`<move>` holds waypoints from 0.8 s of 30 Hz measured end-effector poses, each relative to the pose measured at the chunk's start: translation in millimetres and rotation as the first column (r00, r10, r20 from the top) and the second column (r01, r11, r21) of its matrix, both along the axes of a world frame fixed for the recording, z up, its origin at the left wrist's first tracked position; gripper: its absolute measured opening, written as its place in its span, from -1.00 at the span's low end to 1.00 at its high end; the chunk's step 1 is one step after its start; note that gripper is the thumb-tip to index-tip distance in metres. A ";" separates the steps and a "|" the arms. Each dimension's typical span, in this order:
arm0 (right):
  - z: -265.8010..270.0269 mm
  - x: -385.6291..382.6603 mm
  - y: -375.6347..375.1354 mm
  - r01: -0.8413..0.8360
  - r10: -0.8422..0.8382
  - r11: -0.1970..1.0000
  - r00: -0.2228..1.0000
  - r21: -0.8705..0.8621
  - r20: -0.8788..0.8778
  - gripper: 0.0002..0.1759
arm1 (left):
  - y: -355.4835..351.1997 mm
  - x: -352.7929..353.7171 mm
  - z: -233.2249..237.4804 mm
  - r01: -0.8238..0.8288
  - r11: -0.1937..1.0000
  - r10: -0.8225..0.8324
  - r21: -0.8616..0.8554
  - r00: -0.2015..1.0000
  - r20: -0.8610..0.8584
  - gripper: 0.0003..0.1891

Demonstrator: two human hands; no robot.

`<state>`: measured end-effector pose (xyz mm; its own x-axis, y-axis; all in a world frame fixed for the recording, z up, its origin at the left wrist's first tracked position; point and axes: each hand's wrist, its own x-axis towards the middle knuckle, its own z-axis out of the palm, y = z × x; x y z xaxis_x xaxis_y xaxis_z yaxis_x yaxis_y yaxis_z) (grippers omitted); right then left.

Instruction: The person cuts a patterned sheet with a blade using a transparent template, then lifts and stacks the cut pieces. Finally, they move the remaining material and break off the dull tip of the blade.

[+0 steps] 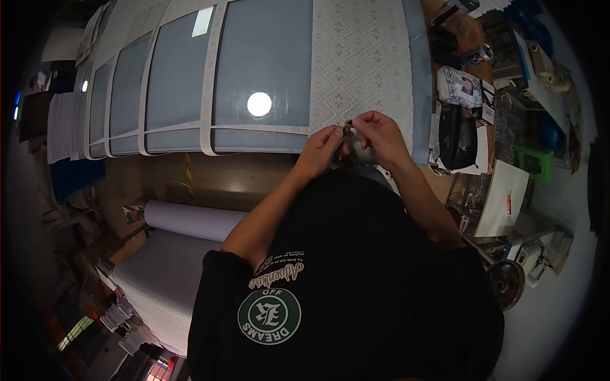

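My left hand [321,151] and my right hand [383,141] meet near the front edge of the table, over patterned fabric [359,57]. Between their fingertips is a small dark object [346,129], too small to name. The left fingers pinch it from one side. On the other side, the right thumb and forefinger are pressed together beside it. Just below the hands shows a greyish rounded shape that I cannot make out. Strips of the light fabric frame grey panels [262,63] on the left part of the table.
At the table's right end lie a black pouch [458,136], a white packet [459,87] and a can [477,54]. A white board with a red tool [509,204] is farther right, near a green stool [532,160]. A large fabric roll [190,221] lies at lower left.
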<state>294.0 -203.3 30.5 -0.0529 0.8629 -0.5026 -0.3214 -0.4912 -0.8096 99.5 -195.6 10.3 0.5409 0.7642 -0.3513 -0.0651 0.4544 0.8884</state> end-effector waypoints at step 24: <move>-5.2 0.8 1.1 -0.040 0.037 0.997 0.998 -0.061 -0.041 -0.88 | 2.6 -1.7 -0.3 -0.013 0.998 0.011 -0.057 1.000 -0.024 -0.65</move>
<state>294.7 -202.3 25.3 -0.1066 0.8271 -0.5518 -0.3325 -0.5527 -0.7642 97.8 -193.0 10.0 0.5228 0.7490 -0.4069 -0.0502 0.5036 0.8625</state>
